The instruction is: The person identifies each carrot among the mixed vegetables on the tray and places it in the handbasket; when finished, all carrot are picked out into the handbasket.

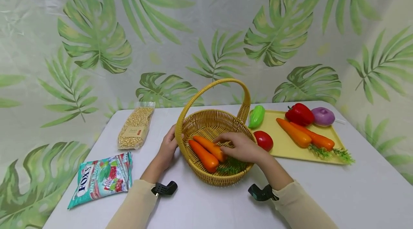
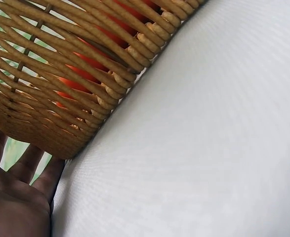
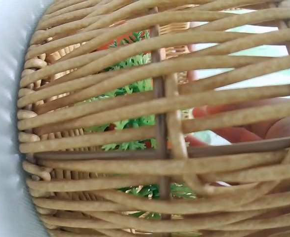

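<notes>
A yellow wicker basket [image 1: 206,178] with a tall arched handle stands in front of me. Two carrots [image 1: 202,155] lie side by side in it, leafy tops [image 1: 233,167] toward the right. At the basket's left side my left hand [image 1: 167,146] holds the wall by the handle's foot; in the left wrist view its fingers [image 2: 23,165] reach up against the weave. My right hand [image 1: 240,146] reaches over the right rim, fingers apart and loosely bent, the tips right at the rear carrot. Through the weave, the right wrist view shows those fingers [image 3: 243,123] above the greenery.
Right of the basket, a yellow tray [image 1: 272,139] bears two more carrots [image 1: 298,135], a red bell pepper [image 1: 300,114], a purple onion [image 1: 323,116], a green vegetable [image 1: 257,116] and a red tomato [image 1: 264,140]. Left lie a bag of kernels [image 1: 135,128] and a teal candy bag [image 1: 101,177].
</notes>
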Motion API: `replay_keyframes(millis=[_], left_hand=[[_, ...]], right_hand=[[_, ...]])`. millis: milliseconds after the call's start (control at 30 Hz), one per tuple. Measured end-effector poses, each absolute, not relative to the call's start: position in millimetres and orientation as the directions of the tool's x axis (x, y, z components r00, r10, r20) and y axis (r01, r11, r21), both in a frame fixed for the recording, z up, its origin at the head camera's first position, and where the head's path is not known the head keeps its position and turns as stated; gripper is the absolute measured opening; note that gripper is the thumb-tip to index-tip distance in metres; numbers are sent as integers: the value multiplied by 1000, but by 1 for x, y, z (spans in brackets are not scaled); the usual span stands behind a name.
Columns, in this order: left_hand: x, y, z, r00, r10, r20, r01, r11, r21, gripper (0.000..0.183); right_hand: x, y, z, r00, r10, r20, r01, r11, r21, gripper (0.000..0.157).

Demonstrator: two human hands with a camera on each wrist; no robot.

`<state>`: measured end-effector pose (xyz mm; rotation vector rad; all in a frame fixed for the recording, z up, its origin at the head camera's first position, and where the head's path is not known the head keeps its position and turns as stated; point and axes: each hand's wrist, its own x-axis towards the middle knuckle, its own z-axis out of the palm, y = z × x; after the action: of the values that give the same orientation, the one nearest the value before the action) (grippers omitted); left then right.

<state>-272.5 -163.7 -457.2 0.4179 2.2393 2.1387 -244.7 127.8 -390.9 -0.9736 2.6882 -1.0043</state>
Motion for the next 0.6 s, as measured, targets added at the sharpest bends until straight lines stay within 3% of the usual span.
replay_keyframes(millis=[600], left_hand=[[-274, -163, -458, -963, 209, 168, 178, 30, 984, 48]], right_hand=[[-245, 150, -372, -840, -488, 236, -476, 455, -753, 35]])
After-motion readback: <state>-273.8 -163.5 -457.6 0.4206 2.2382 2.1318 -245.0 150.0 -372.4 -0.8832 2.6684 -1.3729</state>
